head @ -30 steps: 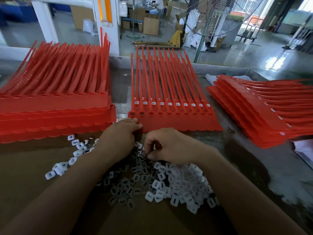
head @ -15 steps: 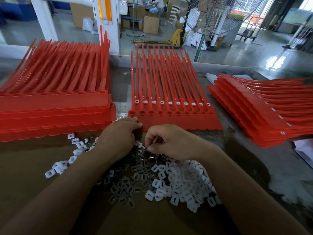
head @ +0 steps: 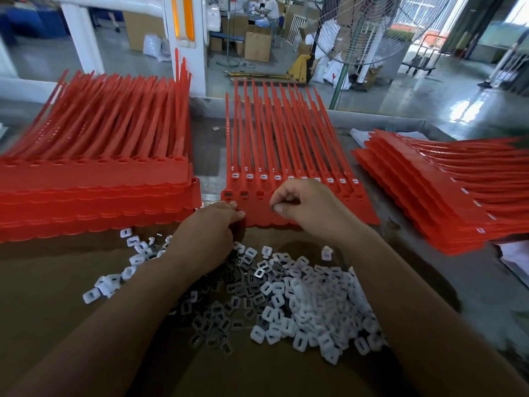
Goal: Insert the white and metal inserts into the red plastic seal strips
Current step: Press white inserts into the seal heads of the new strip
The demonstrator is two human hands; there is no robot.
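Red seal strips, head view: three groups lie on the table (head: 472,296). The middle sheet (head: 286,144) lies straight ahead with its tails pointing away. A high left stack (head: 94,181) is beside it, and a fanned right stack (head: 429,196) lies a little apart.
Sockets of the middle sheet: the far row holds a white piece in each socket that can be seen. In the near row the two sockets most to the left hold a dark metal piece, and the next one shows only red inside.
White inserts (head: 323,305): a loose heap on the brown cardboard (head: 57,296), near the person and under the right forearm. Some more are scattered to the left of the left wrist.
Metal inserts (head: 229,296): a darker heap that touches the white heap on its left side, partly under the left forearm.
Left hand (head: 209,233): it is at the near left corner of the middle sheet. Its fingers are curled, with the fingertips on top and the thumb at the edge, so they grip that edge.
Right hand (head: 306,204): it is above the near row of sockets, right of the left hand and not touching it. Its fingers are curled, and thumb and forefinger pinch a small grey piece. It looks like a metal insert (head: 274,208), but it is too small to be sure.
Right stack: white pieces show in the sockets along its edge.
Cardboard boxes (head: 257,44): they stand on the floor behind the table, and I cannot tell what is in them.
Background: a big fan (head: 369,27) and a white pillar (head: 186,38).
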